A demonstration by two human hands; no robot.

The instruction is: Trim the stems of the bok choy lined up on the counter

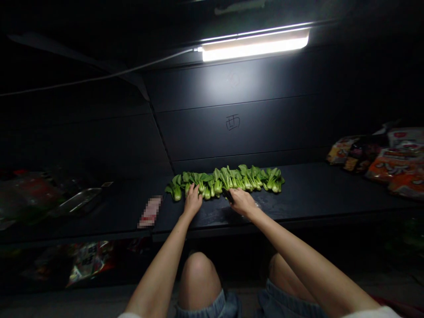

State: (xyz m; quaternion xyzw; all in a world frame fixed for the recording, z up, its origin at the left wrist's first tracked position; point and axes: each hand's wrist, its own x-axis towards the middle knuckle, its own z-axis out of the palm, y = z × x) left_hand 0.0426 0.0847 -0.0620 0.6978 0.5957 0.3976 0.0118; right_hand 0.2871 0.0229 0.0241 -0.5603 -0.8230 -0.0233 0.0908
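Note:
A long row of green bok choy [228, 179] lies on the dark shelf, leaves toward the back panel and pale bases toward me. My left hand [194, 201] reaches onto the left part of the row, its fingers slightly apart and touching the plants. Just in front of the row's middle, my right hand [243, 201] is closed around a narrow black tool [227, 194]. The tool points up and left toward the bases; its kind cannot be made out. A bit of clear, shiny material [257, 205] shows beside the right wrist.
A lit tube lamp [255, 44] hangs above, its white cable [132, 68] running left. Snack bags [397, 165] are piled at the right. On the left are a blurred card [150, 212] and a shiny tray [79, 199]. Another bag [89, 258] sits on the lower shelf.

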